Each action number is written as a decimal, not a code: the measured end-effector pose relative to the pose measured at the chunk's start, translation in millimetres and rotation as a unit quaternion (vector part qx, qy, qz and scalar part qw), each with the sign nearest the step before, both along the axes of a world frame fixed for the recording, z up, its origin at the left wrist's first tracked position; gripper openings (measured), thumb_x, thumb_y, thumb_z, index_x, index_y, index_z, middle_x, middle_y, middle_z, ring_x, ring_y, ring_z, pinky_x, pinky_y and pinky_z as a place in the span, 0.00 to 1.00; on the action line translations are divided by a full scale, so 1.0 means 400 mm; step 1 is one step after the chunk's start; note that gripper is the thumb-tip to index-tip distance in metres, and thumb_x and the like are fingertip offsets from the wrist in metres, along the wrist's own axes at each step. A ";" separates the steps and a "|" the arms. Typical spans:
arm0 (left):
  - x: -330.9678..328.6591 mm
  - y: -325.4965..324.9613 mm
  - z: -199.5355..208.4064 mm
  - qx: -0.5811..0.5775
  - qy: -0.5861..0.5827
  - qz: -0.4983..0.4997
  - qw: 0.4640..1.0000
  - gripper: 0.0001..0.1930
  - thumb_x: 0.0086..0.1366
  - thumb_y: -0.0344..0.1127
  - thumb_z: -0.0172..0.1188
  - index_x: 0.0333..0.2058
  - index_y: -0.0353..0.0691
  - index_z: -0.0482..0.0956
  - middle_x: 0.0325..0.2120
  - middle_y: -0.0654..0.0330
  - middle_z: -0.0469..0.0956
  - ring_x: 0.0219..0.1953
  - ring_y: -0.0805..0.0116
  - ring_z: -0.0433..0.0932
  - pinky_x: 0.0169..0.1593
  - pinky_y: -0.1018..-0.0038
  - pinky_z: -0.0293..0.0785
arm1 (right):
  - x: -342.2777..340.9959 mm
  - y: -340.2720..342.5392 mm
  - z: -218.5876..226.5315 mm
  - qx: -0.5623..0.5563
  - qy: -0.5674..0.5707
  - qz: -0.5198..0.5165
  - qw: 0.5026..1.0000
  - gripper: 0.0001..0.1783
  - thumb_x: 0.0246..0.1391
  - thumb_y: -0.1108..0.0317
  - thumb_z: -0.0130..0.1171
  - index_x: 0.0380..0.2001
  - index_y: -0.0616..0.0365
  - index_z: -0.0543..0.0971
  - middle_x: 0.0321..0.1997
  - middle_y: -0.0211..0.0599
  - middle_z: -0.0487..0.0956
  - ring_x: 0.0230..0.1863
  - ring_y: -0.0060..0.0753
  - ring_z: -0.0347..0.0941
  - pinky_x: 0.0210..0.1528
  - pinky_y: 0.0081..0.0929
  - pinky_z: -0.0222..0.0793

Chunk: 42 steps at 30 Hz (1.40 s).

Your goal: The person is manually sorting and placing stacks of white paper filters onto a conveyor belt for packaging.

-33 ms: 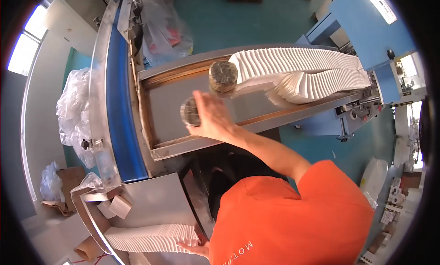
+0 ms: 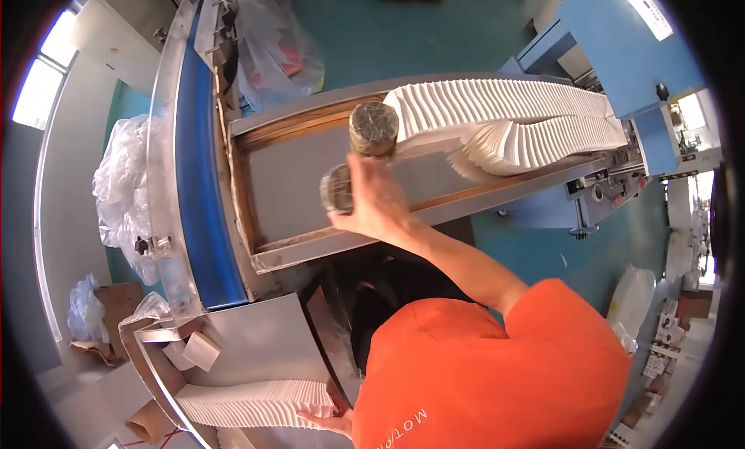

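Note:
My right hand is wrapped round a short, thick cylinder covered in brownish tape, above the grey bed of a long metal tray. A second taped cylinder stands against the near-left end of a long row of folded white sheets. Next to it a shorter row of white sheets leans and fans out at its end. Down at the lower left, my left hand grips the right end of another row of folded white sheets. Part of that hand is hidden by the orange sleeve and body.
A blue conveyor belt runs along the tray's left end. Clear plastic bags hang behind it, with more plastic to the left. Blue machinery stands at the right. Small white blocks lie in the lower-left bin.
My right hand and its taped cylinder have shifted right, closer to the standing cylinder. My left hand stays at the end of the lower row, having moved only slightly.

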<state>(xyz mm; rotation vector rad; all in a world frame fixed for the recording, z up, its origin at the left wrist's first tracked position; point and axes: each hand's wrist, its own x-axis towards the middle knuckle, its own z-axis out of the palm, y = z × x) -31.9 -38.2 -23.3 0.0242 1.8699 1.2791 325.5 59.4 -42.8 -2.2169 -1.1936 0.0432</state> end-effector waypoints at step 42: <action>-0.630 0.177 -0.060 0.107 0.438 -0.288 0.845 0.19 0.66 0.35 0.60 0.53 0.34 0.72 0.52 0.49 0.74 0.56 0.54 0.71 0.59 0.64 0.66 | -0.797 -0.096 0.021 -0.387 0.784 0.108 0.473 0.56 0.54 0.64 0.68 0.68 0.59 0.36 0.63 0.52 0.60 0.62 0.45 0.65 0.59 0.45 0.70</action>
